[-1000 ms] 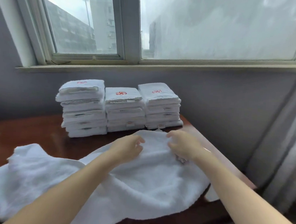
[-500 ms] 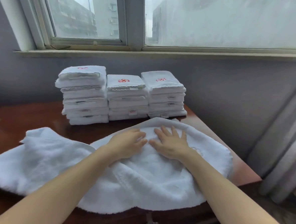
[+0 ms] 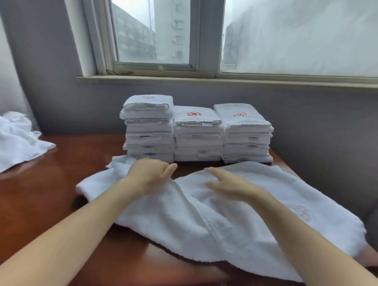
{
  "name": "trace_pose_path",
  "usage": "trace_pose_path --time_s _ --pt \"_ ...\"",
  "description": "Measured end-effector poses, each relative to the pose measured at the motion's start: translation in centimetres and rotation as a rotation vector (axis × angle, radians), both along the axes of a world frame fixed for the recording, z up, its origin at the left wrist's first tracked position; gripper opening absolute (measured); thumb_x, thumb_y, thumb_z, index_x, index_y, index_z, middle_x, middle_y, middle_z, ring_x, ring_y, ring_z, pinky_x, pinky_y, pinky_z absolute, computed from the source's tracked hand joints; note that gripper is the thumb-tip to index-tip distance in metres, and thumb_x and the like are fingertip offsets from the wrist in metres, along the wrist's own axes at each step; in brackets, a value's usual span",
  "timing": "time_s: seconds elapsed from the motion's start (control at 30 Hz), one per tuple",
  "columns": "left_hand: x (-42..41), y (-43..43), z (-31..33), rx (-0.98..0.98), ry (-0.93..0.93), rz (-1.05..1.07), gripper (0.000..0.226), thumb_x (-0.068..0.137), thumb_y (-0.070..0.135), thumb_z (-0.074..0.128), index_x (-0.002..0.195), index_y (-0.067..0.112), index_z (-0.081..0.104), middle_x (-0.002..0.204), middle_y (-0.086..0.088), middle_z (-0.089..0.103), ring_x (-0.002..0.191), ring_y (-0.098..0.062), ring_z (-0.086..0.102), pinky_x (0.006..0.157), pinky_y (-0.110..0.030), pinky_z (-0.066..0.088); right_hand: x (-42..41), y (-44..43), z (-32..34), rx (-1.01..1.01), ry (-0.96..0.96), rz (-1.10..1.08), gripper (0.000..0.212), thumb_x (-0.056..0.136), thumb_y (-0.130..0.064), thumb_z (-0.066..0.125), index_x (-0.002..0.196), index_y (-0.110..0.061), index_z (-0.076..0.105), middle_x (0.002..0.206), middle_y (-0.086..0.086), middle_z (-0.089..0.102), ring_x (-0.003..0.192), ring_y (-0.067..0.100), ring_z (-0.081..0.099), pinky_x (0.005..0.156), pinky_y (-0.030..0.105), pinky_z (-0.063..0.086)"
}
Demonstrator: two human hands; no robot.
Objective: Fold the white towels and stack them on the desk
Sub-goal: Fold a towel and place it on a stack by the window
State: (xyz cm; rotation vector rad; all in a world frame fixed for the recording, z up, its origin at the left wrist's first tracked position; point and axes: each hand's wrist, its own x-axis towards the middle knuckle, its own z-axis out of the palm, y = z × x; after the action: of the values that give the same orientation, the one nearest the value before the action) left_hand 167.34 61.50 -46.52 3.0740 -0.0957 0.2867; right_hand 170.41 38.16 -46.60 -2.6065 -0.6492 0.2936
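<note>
1. The desk point(image 3: 36, 200) fills the lower frame.
2. The open towel point(image 3: 223, 222) lies centre-right on it and overhangs the near edge. It should be smoothed flat before folding.
3. Three folded stacks point(image 3: 197, 134) stand just behind.
4. The right hand point(image 3: 227, 184) is over the towel, fingers straight and together.
5. The left hand point(image 3: 150, 173) curls at the towel's far edge; its grip is unclear.

A grey painted wall point(image 3: 317, 128) runs behind a shiny red-brown wooden desk point(image 3: 47, 200). Up in the wall sits a wide window with a pale frame point(image 3: 209, 33), and a long flat pale ledge point(image 3: 231, 82) lies just under it. Soft grey daylight comes in through the glass (the right pane looks foggy). Outside, through the left pane, stands a tall grey building with small windows point(image 3: 170, 26). The desk top gleams where the light falls.
</note>
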Motion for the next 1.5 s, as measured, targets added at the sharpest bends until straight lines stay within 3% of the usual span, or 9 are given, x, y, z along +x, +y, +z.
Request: trace_pose_path --time_s 0.13,0.33,0.5,0.6,0.8,0.9,1.2,1.37,1.5 --pt "-2.1 3.5 -0.2 -0.019 -0.119 0.04 0.047 0.105 0.043 0.028 0.076 0.018 0.055 0.093 -0.001 0.068 0.096 -0.023 0.059 0.076 -0.034 0.035 -1.3 7.2 1.4 0.163 0.081 0.182 0.048 0.102 -0.023 0.045 0.149 -0.018 0.04 0.152 -0.002 0.042 0.137 0.009 0.04 0.104 0.017 0.029" --pt "-5.6 6.7 0.5 -0.002 -0.275 0.063 0.045 0.103 0.041 0.036 0.065 0.019 0.048 0.068 0.0 0.055 0.076 -0.026 0.056 0.062 -0.033 0.031 -1.3 12.0 1.5 0.077 0.204 0.142 0.052 0.105 -0.04 0.03 0.124 -0.003 0.061 0.129 0.01 0.06 0.119 0.026 0.055 0.103 0.038 0.039" --pt "-8.5 8.2 2.2 0.148 0.271 0.285 0.04 0.097 0.042 0.034 0.09 0.015 0.063 0.085 -0.001 0.061 0.082 -0.024 0.05 0.075 -0.032 0.04 -1.5 13.6 1.5 -0.14 0.165 0.212 0.03 0.099 -0.031 0.043 0.088 -0.016 0.067 0.093 -0.001 0.062 0.083 0.016 0.054 0.074 0.029 0.042" --pt "-9.7 8.6 2.3 0.221 0.429 0.359 0.033 0.094 0.043 0.041 0.085 0.017 0.06 0.08 0.005 0.058 0.082 -0.023 0.055 0.069 -0.031 0.038 -2.1 13.7 1.4 -0.222 0.146 0.297 0.026 0.095 -0.031 0.047 0.095 -0.022 0.072 0.096 -0.005 0.066 0.087 0.017 0.059 0.076 0.029 0.046" --pt "-9.4 8.7 0.6 -0.094 0.21 0.139 0.027 0.094 0.053 0.046 0.099 0.033 0.064 0.096 0.019 0.061 0.091 -0.01 0.06 0.072 -0.03 0.046 -2.2 12.6 1.4 -0.15 0.156 0.288 0.023 0.069 -0.043 0.059 0.081 -0.027 0.071 0.081 -0.009 0.065 0.071 0.012 0.057 0.062 0.028 0.043" --pt "-9.0 8.5 -0.3 -0.314 0.332 -0.002 0.022 0.092 0.043 0.05 0.072 0.042 0.057 0.076 0.024 0.056 0.072 -0.004 0.053 0.066 -0.03 0.042 -2.3 12.7 0.5 -0.212 0.05 0.324 0.012 0.075 -0.031 0.063 0.082 -0.024 0.068 0.084 -0.008 0.065 0.071 0.012 0.057 0.06 0.028 0.044" --pt "-6.4 10.5 -0.6 0.021 -0.113 0.244 0.013 0.093 0.027 0.054 0.106 0.027 0.059 0.11 0.003 0.054 0.104 -0.023 0.053 0.079 -0.034 0.04 -0.9 12.2 0.8 -0.189 -0.175 0.254 0.023 0.074 -0.024 0.067 0.092 -0.033 0.055 0.096 -0.013 0.058 0.089 0.018 0.061 0.058 0.027 0.039" --pt "-4.2 10.3 0.9 -0.026 -0.447 0.338 0.018 0.09 0.022 0.056 0.104 0.026 0.068 0.104 -0.002 0.061 0.097 -0.029 0.059 0.075 -0.034 0.041 0.8 13.1 0.7 0.012 -0.672 0.044 0.029 0.085 -0.008 0.052 0.102 -0.027 0.065 0.109 -0.001 0.061 0.105 0.026 0.058 0.077 0.03 0.035" --pt "-2.8 10.3 0.4 -0.205 -0.248 0.352 0.048 0.092 0.022 0.049 0.139 0.033 0.05 0.118 0.001 0.065 0.109 -0.028 0.061 0.082 -0.036 0.051 1.3 13.1 0.2 -0.163 -0.589 0.104 0.043 0.094 -0.025 0.05 0.137 -0.022 0.049 0.144 0.004 0.042 0.135 0.024 0.036 0.118 0.044 0.017"
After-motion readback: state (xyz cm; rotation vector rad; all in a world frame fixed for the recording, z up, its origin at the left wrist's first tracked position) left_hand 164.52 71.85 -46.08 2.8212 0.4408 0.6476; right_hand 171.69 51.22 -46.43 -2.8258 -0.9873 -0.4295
